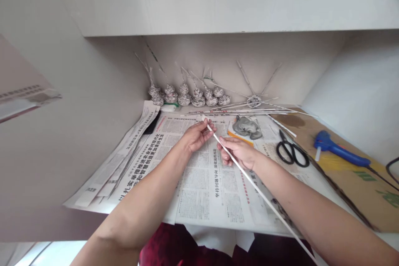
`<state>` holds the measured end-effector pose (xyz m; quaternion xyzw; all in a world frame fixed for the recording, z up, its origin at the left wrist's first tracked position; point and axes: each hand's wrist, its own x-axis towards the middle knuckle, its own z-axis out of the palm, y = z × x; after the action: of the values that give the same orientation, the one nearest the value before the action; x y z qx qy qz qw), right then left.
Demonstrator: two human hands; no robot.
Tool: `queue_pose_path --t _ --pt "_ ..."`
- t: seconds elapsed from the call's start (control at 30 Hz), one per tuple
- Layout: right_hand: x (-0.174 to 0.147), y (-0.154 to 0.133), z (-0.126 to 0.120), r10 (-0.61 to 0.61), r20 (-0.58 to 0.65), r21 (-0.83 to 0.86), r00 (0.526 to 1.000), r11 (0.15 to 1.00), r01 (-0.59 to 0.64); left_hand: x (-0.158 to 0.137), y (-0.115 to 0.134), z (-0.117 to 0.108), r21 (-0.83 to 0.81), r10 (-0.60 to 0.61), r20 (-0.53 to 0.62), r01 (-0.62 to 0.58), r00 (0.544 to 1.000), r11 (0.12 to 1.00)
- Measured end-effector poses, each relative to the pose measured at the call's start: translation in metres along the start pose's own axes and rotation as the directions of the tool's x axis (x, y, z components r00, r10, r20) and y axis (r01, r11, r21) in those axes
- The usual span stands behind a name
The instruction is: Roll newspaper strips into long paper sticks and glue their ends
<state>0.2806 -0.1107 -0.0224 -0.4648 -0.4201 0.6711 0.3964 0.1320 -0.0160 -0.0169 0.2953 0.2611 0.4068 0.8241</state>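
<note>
- Stick [258, 190] slants from its far tip, ahead and leftward, to the near right, leaving view at the bottom edge.
- Left hand [198, 138] pinches the far end, fingers nearly closed; right hand [239, 153], loosely curled, holds it just nearer the body.
- Thin, white, almost straight, above newspaper [195, 199].

Thin straight paper rod [258, 190]: plain white; spread newspaper sheets [196, 191]: off-white, patterned with black columns of print, some red lines; gourd-shaped woven-paper pieces [184, 99]: mottled grey-white, dark flecks; loop-handled metal scissors [292, 146]: black; pistol-shaped plastic glue gun [343, 153]: blue, white nozzle; flat cardboard sheet [343, 195]: brown, green printing, yellow patch, darker stain; crumpled soft lump [247, 127]: grey; cloth garment [174, 245]: dark red, blotched darker.
</note>
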Motion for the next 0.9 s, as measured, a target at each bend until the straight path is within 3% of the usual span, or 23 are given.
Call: queue_pose_path --t 0.1,0.27,0.43,0.53,0.6,0.67,0.7,0.73,0.8,0.9 --pt "-0.001 0.001 0.005 -0.007 -0.013 -0.069 1.0 0.998 0.006 0.003 0.001 -0.003 -0.023 0.019 -0.014 -0.019 1.0 1.0" --pt "-0.002 -0.001 0.009 -0.072 -0.119 -0.304 0.99 0.952 0.033 0.014 0.008 -0.015 -0.097 0.096 -0.139 -0.11 0.986 0.989" --pt "-0.026 -0.004 0.003 -0.021 -0.262 -0.384 0.965 0.92 -0.084 0.018 0.015 -0.02 -0.163 0.081 -0.242 -0.123 0.967 0.979" --pt "-0.062 0.003 0.002 -0.006 -0.26 -0.539 0.966 0.831 -0.14 0.016 0.018 -0.019 -0.174 0.09 -0.271 -0.141 0.958 0.975" --pt "-0.089 0.011 0.005 -0.129 -0.234 -0.688 0.964 0.722 -0.07 0.016 0.019 -0.017 -0.184 0.088 -0.285 -0.145 0.954 0.972" --pt "-0.111 0.021 0.01 -0.295 -0.25 -0.8 0.922 0.599 -0.025 0.016 0.02 -0.017 -0.194 0.086 -0.29 -0.147 0.953 0.97" --pt "-0.119 0.025 0.013 -0.324 -0.27 -0.809 0.907 0.588 -0.031 0.015 0.02 -0.016 -0.197 0.087 -0.285 -0.147 0.955 0.969" --pt "-0.125 0.029 0.015 -0.302 -0.304 -0.783 0.904 0.619 -0.056 0.015 0.02 -0.016 -0.199 0.091 -0.272 -0.148 0.958 0.969" --pt "-0.132 0.034 0.02 -0.148 -0.37 -0.618 0.917 0.776 -0.124 0.014 0.02 -0.016 -0.206 0.098 -0.233 -0.148 0.968 0.967" --pt "-0.135 0.038 0.024 0.127 -0.277 -0.17 0.953 0.969 -0.178 0.011 0.02 -0.015 -0.239 0.091 -0.166 -0.13 0.982 0.962"
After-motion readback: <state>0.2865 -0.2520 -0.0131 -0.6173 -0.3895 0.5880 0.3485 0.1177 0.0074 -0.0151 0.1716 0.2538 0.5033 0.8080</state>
